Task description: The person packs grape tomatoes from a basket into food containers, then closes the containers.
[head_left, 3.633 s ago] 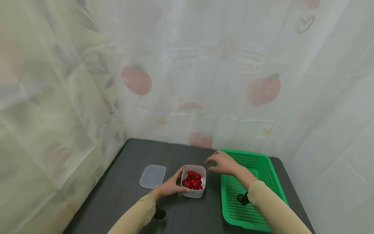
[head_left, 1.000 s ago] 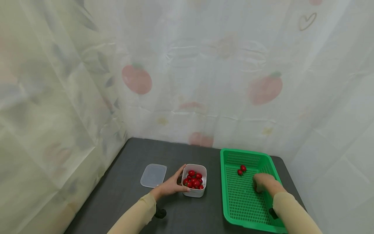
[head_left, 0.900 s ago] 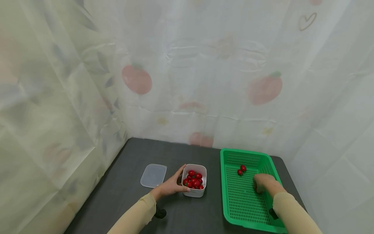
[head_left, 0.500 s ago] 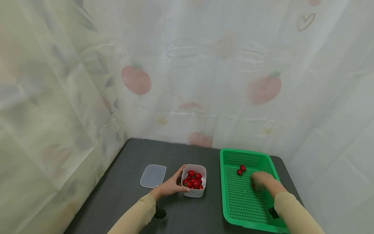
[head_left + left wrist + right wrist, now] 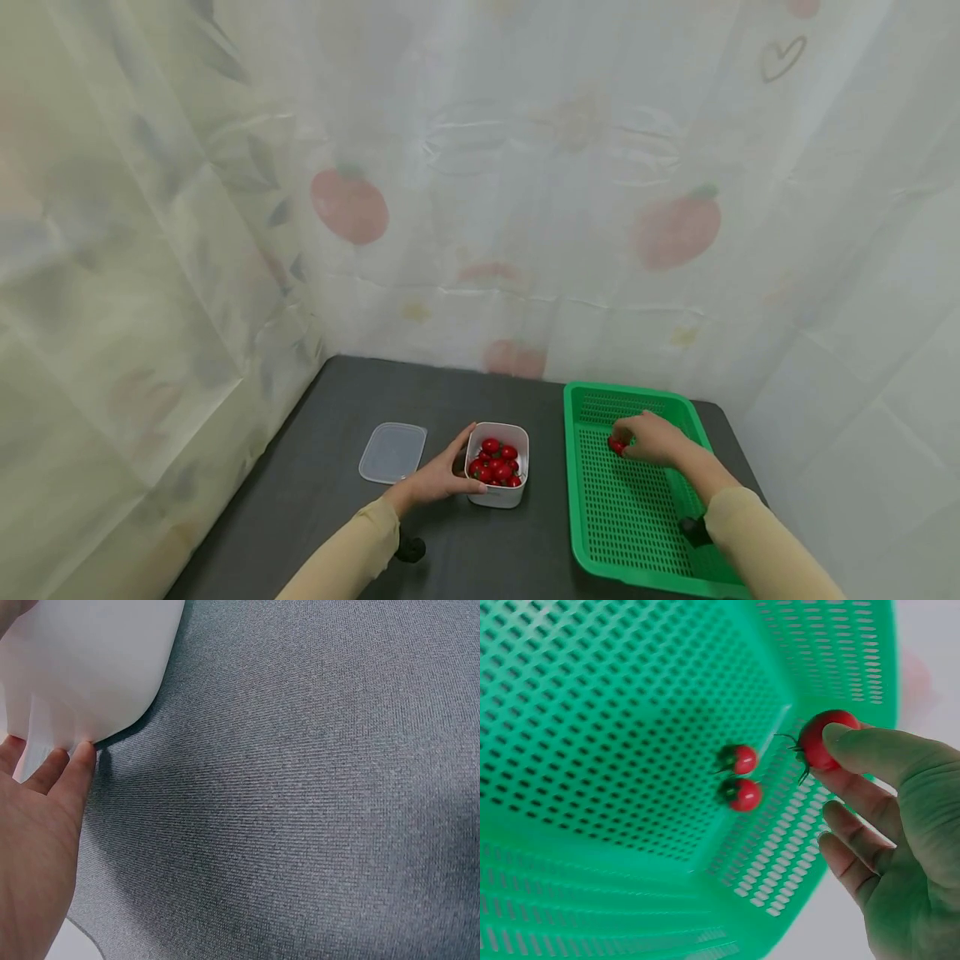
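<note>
My left hand [image 5: 437,478] holds a small white square container [image 5: 497,497] from its left side, thumb at the near rim. Inside the container lie several red cherry tomatoes [image 5: 497,468]. In the left wrist view, fingertips [image 5: 84,754] touch the container's wall [image 5: 97,667]. Over the green basket, my right hand [image 5: 651,439] pinches one cherry tomato [image 5: 823,741] by thumb and index finger, its green stem showing in the right wrist view. Two more cherry tomatoes, an upper one [image 5: 744,759] and a lower one [image 5: 745,795], lie on the basket floor.
The green perforated basket [image 5: 574,508] stands at the table's right side. A translucent lid [image 5: 392,452] lies flat left of the container on the dark table [image 5: 420,387]. Patterned curtains [image 5: 480,208] hang behind and on both sides.
From beside the container, my right hand went into the basket's right part, then shifted left and up, now with a cherry tomato pinched. The left hand and container stay in place.
</note>
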Action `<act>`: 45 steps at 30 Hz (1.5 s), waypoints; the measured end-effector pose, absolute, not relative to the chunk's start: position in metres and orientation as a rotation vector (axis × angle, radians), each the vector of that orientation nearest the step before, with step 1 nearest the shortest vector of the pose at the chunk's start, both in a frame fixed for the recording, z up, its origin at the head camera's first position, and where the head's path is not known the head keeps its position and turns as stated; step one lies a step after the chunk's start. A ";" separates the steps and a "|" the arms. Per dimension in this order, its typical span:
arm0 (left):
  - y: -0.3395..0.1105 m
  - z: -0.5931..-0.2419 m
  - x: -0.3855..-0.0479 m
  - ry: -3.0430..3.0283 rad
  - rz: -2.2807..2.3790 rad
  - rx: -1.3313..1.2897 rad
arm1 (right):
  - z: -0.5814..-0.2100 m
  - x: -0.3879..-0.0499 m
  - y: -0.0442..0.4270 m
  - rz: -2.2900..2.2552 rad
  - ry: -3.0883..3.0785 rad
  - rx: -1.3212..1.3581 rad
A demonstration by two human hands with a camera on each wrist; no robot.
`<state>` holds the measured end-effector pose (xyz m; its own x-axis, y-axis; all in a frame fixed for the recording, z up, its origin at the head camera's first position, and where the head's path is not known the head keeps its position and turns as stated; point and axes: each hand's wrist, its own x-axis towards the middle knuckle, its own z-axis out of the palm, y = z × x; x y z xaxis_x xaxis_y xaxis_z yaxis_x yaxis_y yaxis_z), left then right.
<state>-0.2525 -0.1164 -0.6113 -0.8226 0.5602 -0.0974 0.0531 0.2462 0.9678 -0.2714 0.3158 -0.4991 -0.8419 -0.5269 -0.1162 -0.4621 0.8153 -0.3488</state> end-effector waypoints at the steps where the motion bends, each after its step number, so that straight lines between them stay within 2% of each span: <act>1: -0.116 -0.611 -0.252 2.098 1.606 0.560 | -0.497 -0.273 0.313 -0.459 2.802 -0.770; 16: -0.116 -0.611 -0.252 2.106 1.604 0.548 | -0.472 -0.283 0.268 -0.519 2.831 -0.852; 23: -0.116 -0.611 -0.252 2.111 1.601 0.542 | -0.474 -0.290 0.245 -0.493 2.853 -1.016; 45: -0.114 -0.610 -0.252 2.118 1.600 0.523 | -0.479 -0.301 0.180 -0.501 2.781 -1.121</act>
<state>-0.2518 -0.1144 -0.6095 -0.8349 0.5387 -0.1130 0.0386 0.2621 0.9643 -0.3006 0.1799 -0.4787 -0.7239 -0.6894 0.0287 -0.6560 0.6748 -0.3381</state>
